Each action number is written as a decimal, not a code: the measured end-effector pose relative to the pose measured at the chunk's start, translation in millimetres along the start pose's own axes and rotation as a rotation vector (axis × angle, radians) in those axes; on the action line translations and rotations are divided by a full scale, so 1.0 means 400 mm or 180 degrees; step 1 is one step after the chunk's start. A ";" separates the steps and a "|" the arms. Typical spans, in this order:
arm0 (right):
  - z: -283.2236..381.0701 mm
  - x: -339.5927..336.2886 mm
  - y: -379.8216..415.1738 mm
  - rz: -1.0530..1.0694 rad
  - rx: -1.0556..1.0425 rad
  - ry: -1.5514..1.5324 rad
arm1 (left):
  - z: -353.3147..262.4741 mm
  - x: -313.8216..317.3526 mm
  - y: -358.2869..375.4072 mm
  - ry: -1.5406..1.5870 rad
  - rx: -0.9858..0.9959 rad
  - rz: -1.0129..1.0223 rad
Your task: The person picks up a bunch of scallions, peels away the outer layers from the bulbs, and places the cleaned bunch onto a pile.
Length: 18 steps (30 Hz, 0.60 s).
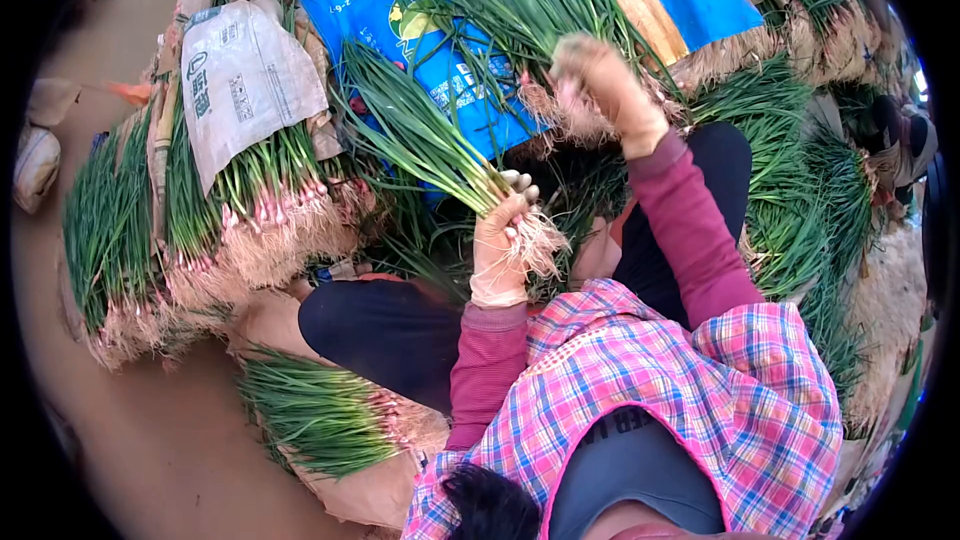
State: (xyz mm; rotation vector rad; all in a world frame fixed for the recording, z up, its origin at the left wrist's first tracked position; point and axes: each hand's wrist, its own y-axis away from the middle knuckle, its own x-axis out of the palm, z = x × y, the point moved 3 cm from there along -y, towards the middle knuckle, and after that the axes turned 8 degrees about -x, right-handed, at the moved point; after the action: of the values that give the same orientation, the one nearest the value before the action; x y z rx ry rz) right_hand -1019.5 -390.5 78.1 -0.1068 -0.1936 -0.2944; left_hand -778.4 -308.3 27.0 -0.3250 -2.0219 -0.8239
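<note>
My left hand (500, 250), in a pale glove, is closed round the lower stems of a bunch of scallions (425, 145). Their green leaves point up and left, and the whitish roots stick out past my fingers at the lower right. My right hand (608, 88), also gloved, is raised at the root end of a larger scallion pile (520, 0). Motion smears its fingers, so their grip does not show. Under that pile lies a blue printed plastic bag (375, 15) with loose leaves strewn over it.
At the left, rows of scallions (120, 220) lean with roots downward, partly covered by a white printed sack (250, 80). Another bundle (320, 405) lies by my left knee. More scallions (770, 170) are heaped at the right. Brown floor (190, 430) shows at lower left.
</note>
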 end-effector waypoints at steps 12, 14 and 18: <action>-0.247 0.164 0.225 -0.0635 0.1944 -0.2116 | 0.038 -0.071 -0.020 0.0128 -0.0627 -0.0007; -0.314 0.136 0.178 -0.0265 0.1955 -0.3646 | 0.032 -0.049 -0.004 0.0176 -0.0699 -0.0002; -0.278 0.244 0.152 0.0333 0.1749 -0.1536 | 0.025 -0.058 0.003 0.0081 -0.1082 0.0071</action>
State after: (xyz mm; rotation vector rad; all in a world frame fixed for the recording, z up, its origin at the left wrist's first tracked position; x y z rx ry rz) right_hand -890.5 -374.5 -15.1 0.3604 -0.7374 -0.0986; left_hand -771.4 -298.8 4.7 -0.5238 -1.8478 -1.1532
